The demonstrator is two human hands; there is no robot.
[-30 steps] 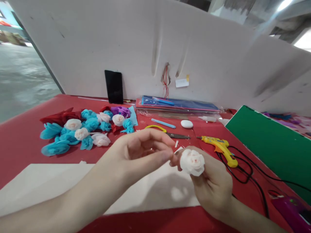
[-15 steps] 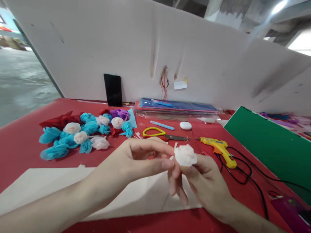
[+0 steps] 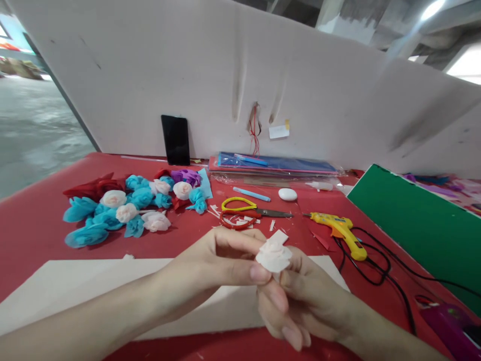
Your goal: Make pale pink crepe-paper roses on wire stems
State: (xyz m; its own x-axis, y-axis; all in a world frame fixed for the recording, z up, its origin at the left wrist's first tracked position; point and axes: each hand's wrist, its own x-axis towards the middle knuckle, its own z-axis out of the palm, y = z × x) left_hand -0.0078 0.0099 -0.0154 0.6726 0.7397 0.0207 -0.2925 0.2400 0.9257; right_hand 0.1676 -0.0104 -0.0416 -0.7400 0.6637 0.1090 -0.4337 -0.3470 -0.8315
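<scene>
A pale pink paper flower [image 3: 274,255] is held between my two hands, above a cream sheet [image 3: 93,276] on the red table. My left hand [image 3: 225,260] pinches the flower's left side between thumb and fingers. From the right and below, my right hand [image 3: 300,296] grips its base, with the lower fingers curled under it. A small pale strip [image 3: 279,237] sticks up behind the petals. Just beyond my hands lie scissors [image 3: 259,212] with yellow and red handles, among white paper scraps [image 3: 246,220].
Finished blue flowers [image 3: 107,218], with pink, red and purple ones, lie heaped at the left. A yellow glue gun [image 3: 338,228] with a black cord rests at the right, beside a green board [image 3: 413,235]. A black phone [image 3: 176,140] leans on the white partition [image 3: 131,75].
Both hands and the flower have moved slightly left and down toward me. The flower has tilted, and a pale strip now shows behind it. The scissors' red handle is now uncovered.
</scene>
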